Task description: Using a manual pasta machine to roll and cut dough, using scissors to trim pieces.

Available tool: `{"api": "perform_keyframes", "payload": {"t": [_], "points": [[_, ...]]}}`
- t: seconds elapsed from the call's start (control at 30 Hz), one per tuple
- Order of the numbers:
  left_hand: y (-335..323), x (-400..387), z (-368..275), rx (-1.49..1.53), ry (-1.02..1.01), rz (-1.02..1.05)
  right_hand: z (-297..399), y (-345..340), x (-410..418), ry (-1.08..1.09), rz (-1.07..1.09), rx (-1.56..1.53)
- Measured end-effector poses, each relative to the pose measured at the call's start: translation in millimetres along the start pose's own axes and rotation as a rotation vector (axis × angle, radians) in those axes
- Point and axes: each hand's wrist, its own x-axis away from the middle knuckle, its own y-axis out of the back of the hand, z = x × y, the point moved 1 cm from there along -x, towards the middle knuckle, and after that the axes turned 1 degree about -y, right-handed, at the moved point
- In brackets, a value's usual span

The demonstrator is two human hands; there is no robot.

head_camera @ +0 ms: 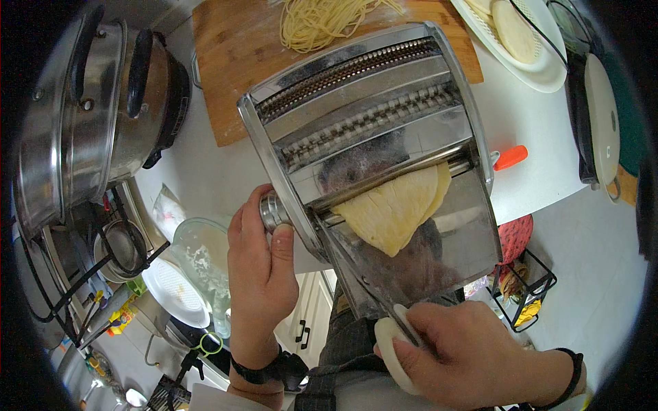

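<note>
A steel pasta machine (370,123) stands at the middle, a folded yellow dough sheet (398,205) lying against its smooth rollers and over the sloping metal tray (462,241). My left hand (262,257) grips the round adjusting knob (273,210) on the machine's left side. In my right hand (457,349), at the lower right, are kitchen scissors with white handles (393,354); their long blades point up-left across the tray's left part, near the dough's left edge. Cut noodles (324,23) rest on the wooden board (221,92) behind the machine.
A large steel steamer pot (87,118) stands at the upper left. A glass bowl with white powder (203,257) and a white oval plate (177,293) are left of my left hand. An orange-handled tool (510,157) and a white dish with dough pieces (552,77) lie right.
</note>
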Motion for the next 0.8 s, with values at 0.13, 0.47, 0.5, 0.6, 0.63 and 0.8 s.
{"api": "perform_keyframes", "payload": {"t": [0.13,0.47,0.5,0.6,0.63,0.8], "points": [[0,1,3,-0.01,0.01,-0.011,-4,-5,-1,0.006,-0.025,0.073],[-1,0,-4,-0.002,0.007,-0.015,-19,-18,2,0.076,-0.104,0.033],[-1,1,-4,-0.015,0.017,-0.016,-21,-21,1,0.079,-0.099,0.032],[-1,2,0,-0.006,0.007,-0.026,-23,-27,1,0.157,-0.121,0.023],[0,2,0,-0.01,0.008,-0.029,-22,-28,1,0.195,-0.117,0.03],[0,1,-2,0.004,0.03,-0.011,-29,-33,16,0.143,-0.044,0.032]]}}
